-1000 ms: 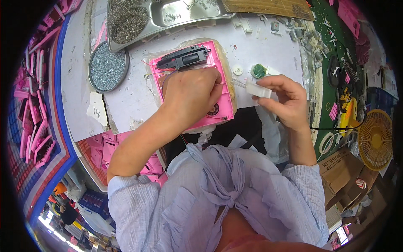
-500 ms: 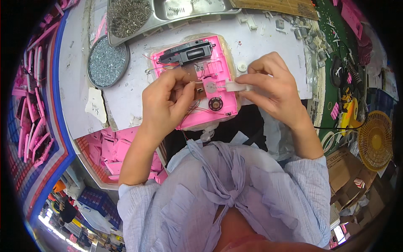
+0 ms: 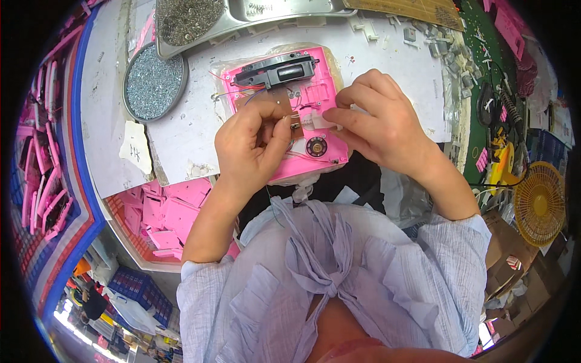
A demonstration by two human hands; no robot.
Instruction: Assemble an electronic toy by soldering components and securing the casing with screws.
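A pink plastic housing [image 3: 336, 136] lies on the table in front of me. It carries a black plastic unit [image 3: 275, 74] along its far side, a small round speaker [image 3: 316, 146] near its near right corner, and thin wires. My left hand [image 3: 254, 144] is closed in a pinch on the edge of a brown circuit board [image 3: 279, 100] above the housing; its fingers hide part of the board. From the right, my right hand [image 3: 384, 118] pinches a small whitish plastic piece [image 3: 319, 121], which lies against the housing's middle, close beside the board.
Far left stands a round dish [image 3: 181, 75] of small metal screws. Behind the housing is a metal tray [image 3: 254, 27] with springs. Grey-white parts [image 3: 448, 57] lie at the far right, pink parts [image 3: 163, 215] fill a crate at the near left, and a yellow fan [image 3: 540, 202] stands right.
My right hand has moved left with the whitish piece, from the housing's right side in toward the board. My left hand keeps its pinch at the board. The whole view has shifted slightly.
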